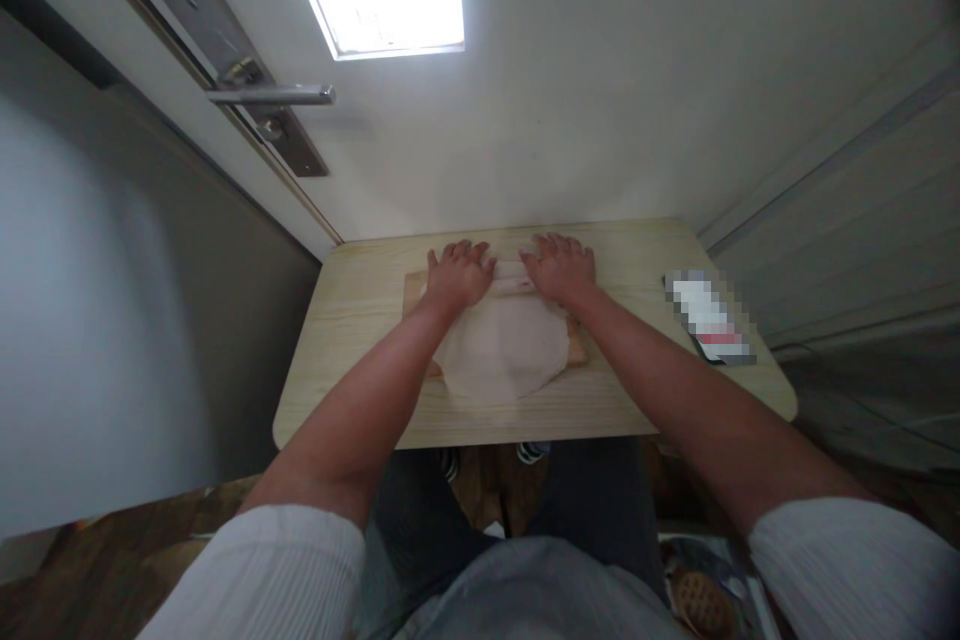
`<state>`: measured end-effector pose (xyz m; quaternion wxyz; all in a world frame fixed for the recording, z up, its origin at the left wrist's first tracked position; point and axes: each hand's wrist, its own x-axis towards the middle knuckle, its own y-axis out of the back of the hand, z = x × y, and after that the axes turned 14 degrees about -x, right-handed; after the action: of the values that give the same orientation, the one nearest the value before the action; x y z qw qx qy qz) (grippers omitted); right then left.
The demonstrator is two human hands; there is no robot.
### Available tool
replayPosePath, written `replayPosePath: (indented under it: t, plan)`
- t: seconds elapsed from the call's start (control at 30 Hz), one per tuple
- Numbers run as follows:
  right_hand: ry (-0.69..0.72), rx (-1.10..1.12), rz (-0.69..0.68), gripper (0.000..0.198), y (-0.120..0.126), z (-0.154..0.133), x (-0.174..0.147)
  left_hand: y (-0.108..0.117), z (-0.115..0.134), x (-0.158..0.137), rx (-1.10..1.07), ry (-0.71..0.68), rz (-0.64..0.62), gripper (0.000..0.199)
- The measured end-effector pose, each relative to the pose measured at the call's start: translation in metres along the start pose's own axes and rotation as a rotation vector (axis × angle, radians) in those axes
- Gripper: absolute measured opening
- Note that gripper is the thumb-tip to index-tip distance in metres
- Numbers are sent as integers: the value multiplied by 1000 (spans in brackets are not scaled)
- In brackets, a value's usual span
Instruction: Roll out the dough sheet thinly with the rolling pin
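A thin, pale sheet that looks like rolled-out dough (502, 350) lies over a brown wooden board (413, 292) on the small table. Its near edge reaches past the board's near side. Across the far part of the sheet runs a pale rolling pin (512, 278), visible only between my hands. My left hand (460, 272) rests palm down at the pin's left part, fingers stretched forward and apart. Lying flat in the same way, my right hand (560, 266) covers the right part. Both palms hide the pin's ends.
On the table's right side lies a phone (709, 317) with a blurred screen. The light wood table (352, 320) stands against a white door with a metal handle (274, 95). My legs are beneath its near edge. A container with a round brown item (703, 604) sits low at the right.
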<state>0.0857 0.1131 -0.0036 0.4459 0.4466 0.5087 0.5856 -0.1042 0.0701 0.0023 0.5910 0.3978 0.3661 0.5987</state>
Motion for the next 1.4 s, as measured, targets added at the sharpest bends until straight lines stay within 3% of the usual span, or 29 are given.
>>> replayPosePath:
  t: [0.43, 0.67, 0.97, 1.4]
  plan:
    - [5, 35, -20, 65, -2, 0, 19, 3, -3, 17, 1, 22, -28, 57]
    - [11, 18, 29, 62, -3, 1, 10, 1, -2, 12, 6, 2, 24, 55]
    - [-21, -26, 119, 56, -3, -2, -33, -2, 9, -28, 24, -34, 145, 54]
    - [-32, 12, 124, 64, -2, -1, -115, -5, 28, -102, 31, -6, 112, 65]
